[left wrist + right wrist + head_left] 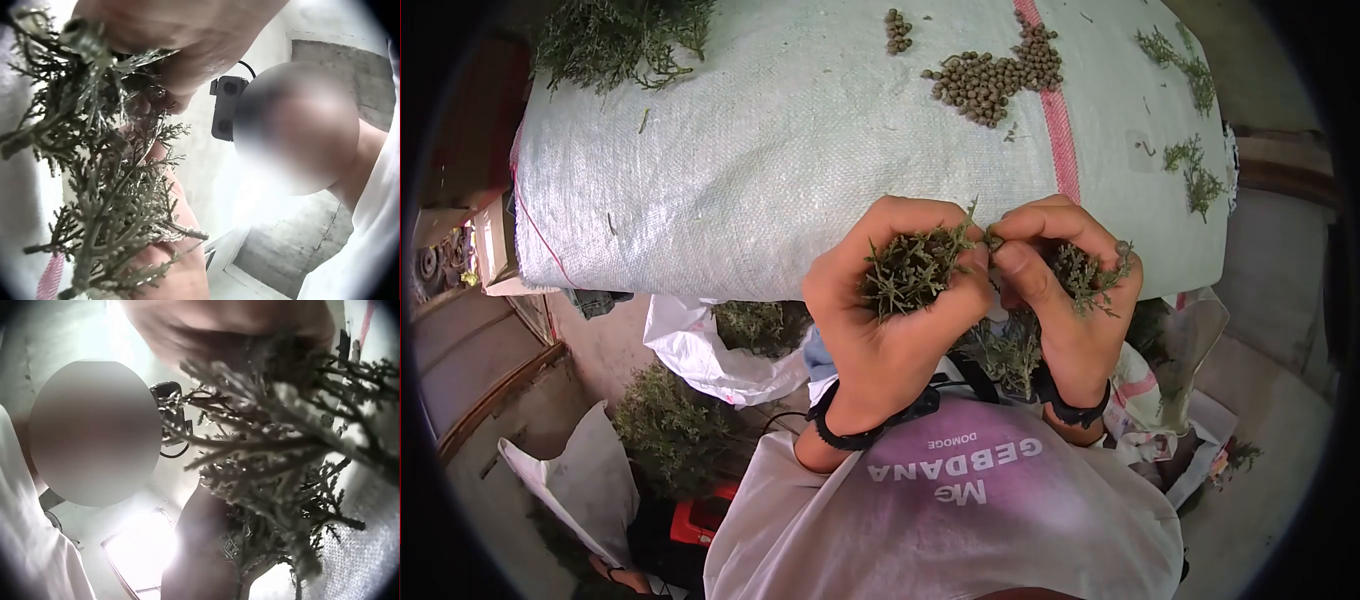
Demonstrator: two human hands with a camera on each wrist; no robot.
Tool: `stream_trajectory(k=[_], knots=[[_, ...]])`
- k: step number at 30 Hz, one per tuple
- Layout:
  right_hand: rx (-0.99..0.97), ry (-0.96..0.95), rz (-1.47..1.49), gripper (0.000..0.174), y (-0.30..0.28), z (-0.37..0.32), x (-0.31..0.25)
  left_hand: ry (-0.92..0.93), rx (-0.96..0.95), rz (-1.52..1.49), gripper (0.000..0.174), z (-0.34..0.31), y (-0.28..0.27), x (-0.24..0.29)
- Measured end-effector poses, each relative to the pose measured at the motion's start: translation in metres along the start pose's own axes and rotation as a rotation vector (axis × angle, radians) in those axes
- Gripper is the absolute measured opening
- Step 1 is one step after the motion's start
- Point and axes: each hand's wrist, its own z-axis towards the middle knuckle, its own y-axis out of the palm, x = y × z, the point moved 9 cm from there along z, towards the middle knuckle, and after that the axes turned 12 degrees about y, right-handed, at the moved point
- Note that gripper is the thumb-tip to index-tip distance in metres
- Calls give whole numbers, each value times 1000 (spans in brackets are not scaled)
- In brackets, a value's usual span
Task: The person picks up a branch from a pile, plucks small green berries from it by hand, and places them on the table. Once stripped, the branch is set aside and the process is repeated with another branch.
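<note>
Two bare hands meet just right of the centre of the head view, fingertips close together. The left hand has its grip curled round a bunch of green sprigs, their scaly tips poking out of the fist. The right hand grasps a smaller sprig in its palm, and its thumb and forefinger pinch a small round cone on the side at 9 o'clock, next to the left fingertips. More foliage shows below, between the wrists, each wearing a dark band.

Beyond the hands lies a big white woven sack with a pinkish-red stripe. On it, at 1 o'clock, is a heap of brown round cones; a small cluster sits at 12. A bushy branch rests towards 11 o'clock, and loose sprigs lie at 2.

At 8 o'clock, lower down, stands a mass of greenery. At 6 o'clock is the person's white garment with a purple print, its lettering upside down. Both wrist views show foliage close up; the left one also shows a dark camera beside the person's blurred head.
</note>
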Motion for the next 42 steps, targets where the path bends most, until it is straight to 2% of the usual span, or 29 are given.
stream_trajectory(k=[5,8,14,16,22,26,28,35,38,40,42], knots=[[-43,18,47,15,1,1,9,32,19,29,20,-1,0,-2],[-43,-79,23,16,0,0,5,68,2,94,18,-5,3,1],[-55,79,151,14,-3,3,15,104,19,63,14,-6,12,8],[-60,167,235,17,0,5,24,-27,106,7,14,-7,11,2],[-60,194,234,18,3,3,27,17,82,74,13,-7,9,4],[-36,191,232,18,4,2,31,69,81,87,12,-6,9,7],[-27,144,232,16,3,3,29,-6,111,59,11,-6,9,3],[17,119,177,14,2,1,29,-15,66,96,9,-4,1,-4],[30,97,96,13,1,1,29,-10,-26,163,18,-2,2,0],[84,47,77,12,-4,0,27,-75,-25,152,17,0,5,-2],[106,40,42,12,-4,-2,23,-65,-3,151,12,0,7,-3]])
